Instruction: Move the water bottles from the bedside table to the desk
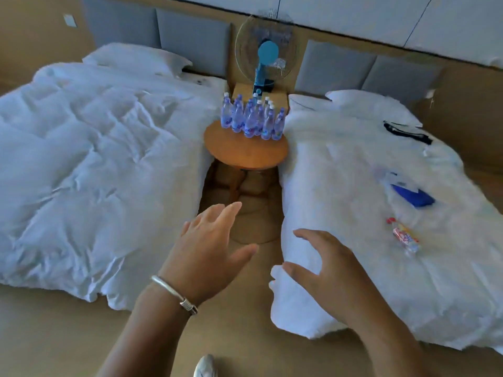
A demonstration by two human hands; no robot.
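Observation:
Several clear water bottles [251, 118] with blue labels stand upright in a cluster on the far half of a round wooden bedside table [246, 153], between two beds. My left hand [206, 248], with a silver bangle on its wrist, reaches forward with fingers spread and holds nothing. My right hand [329, 270] is out beside it, fingers loosely spread, empty, over the corner of the right bed. Both hands are well short of the table. No desk is in view.
White duvets cover the left bed [95, 159] and the right bed [381, 213], leaving a narrow floor aisle. A blue fan [265, 63] stands on a cabinet behind the table. A small bottle [404, 236], a blue cloth [412, 197] and a dark item lie on the right bed.

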